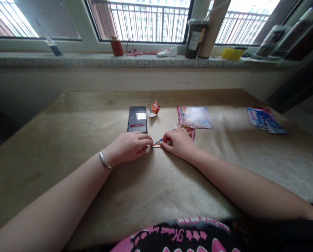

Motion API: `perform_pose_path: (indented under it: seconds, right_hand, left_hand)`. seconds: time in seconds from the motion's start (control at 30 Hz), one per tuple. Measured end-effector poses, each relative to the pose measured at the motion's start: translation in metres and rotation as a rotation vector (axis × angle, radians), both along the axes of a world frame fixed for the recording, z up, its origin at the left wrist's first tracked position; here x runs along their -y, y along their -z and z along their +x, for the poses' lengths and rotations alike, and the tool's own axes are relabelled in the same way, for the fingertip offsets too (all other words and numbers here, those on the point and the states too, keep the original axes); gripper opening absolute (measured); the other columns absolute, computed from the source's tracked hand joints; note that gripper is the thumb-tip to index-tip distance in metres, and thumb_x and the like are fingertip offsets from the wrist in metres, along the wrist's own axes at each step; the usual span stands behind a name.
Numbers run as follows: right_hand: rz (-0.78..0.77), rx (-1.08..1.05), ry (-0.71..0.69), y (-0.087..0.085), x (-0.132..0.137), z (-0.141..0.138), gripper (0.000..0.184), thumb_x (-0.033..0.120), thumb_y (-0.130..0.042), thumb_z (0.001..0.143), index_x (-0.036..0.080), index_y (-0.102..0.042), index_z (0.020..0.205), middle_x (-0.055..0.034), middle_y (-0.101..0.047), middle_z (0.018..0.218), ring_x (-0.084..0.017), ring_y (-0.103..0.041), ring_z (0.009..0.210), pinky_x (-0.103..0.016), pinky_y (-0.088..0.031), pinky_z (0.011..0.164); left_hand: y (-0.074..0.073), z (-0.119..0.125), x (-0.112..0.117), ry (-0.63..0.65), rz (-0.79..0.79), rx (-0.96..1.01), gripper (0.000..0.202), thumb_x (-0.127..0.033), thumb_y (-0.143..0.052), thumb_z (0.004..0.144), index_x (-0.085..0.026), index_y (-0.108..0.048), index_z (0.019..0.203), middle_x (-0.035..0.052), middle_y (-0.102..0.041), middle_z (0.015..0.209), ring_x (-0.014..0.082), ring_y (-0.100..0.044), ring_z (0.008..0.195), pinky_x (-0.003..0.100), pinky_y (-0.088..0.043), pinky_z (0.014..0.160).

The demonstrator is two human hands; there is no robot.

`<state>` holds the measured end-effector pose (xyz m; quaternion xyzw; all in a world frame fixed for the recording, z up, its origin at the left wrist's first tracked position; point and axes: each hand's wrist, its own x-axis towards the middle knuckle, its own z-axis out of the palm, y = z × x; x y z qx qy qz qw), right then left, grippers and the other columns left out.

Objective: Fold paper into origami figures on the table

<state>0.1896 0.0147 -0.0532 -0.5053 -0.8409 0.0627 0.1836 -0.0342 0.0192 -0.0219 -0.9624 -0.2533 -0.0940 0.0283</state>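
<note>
Both hands rest on the table around a folded strip of colourful printed paper (158, 141), with blue, orange and white showing. My left hand (127, 147), a bracelet at its wrist, has its fingertips closed at the strip's left end. From the right, my right hand (179, 142) pinches the strip between thumb and fingers. Red-and-white printed paper (191, 133) sticks out behind the right hand; whether it joins the strip is hidden. Just beyond the left hand lies a phone (137, 120) with its screen lit. A small folded red-and-white paper piece (154, 109) stands beside the phone.
A flat printed sheet or packet (195, 117) lies behind my right hand. Several blue-and-red printed packets (265, 120) are fanned out at the far right of the table (93, 112). The windowsill (80, 61) holds a dark jar (195, 40), a red container (117, 47) and a yellow item (233, 53).
</note>
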Motion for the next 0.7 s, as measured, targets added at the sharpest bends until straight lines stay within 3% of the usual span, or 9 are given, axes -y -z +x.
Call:
perform_pose_path:
  seconds: [0.07,0.27,0.53,0.7]
  right_hand:
    - [0.006,-0.007,-0.013,0.0,-0.001,0.0,0.021,0.04,-0.058,0.081,0.02,-0.063,0.079,-0.0038,-0.068,0.08,-0.021,-0.057,0.086,-0.035,-0.032,0.082]
    - [0.066,-0.04,-0.091,-0.001,-0.001,0.003,0.017,0.035,-0.059,0.081,0.019,-0.063,0.085,-0.0041,-0.067,0.085,-0.021,-0.056,0.085,-0.034,-0.034,0.081]
    - [0.203,-0.097,-0.433,0.0,-0.006,0.013,0.013,0.022,-0.055,0.086,0.021,-0.068,0.087,-0.0049,-0.066,0.096,-0.018,-0.053,0.088,-0.033,-0.039,0.083]
    - [0.312,-0.035,-0.525,-0.001,-0.007,0.012,0.019,0.022,-0.05,0.09,0.022,-0.069,0.091,-0.0034,-0.068,0.095,-0.019,-0.051,0.096,-0.034,-0.041,0.084]
  left_hand:
    - [0.001,0.002,0.001,0.031,0.003,0.002,0.026,-0.019,-0.045,0.088,-0.021,-0.061,0.108,0.0025,-0.064,0.11,0.0153,-0.059,0.089,0.027,-0.048,0.077]
    - [0.001,0.006,0.004,0.062,0.022,-0.009,0.024,-0.019,-0.045,0.089,-0.02,-0.064,0.102,0.0031,-0.067,0.104,0.0166,-0.058,0.09,0.03,-0.05,0.08]
    - [-0.001,0.01,0.008,0.042,0.024,0.004,0.023,-0.019,-0.045,0.089,-0.019,-0.067,0.099,0.0047,-0.066,0.099,0.0164,-0.059,0.086,0.029,-0.05,0.078]
    - [0.0,0.009,0.007,0.044,0.017,0.001,0.023,-0.02,-0.045,0.09,-0.019,-0.066,0.098,0.0045,-0.066,0.099,0.0166,-0.059,0.086,0.03,-0.05,0.077]
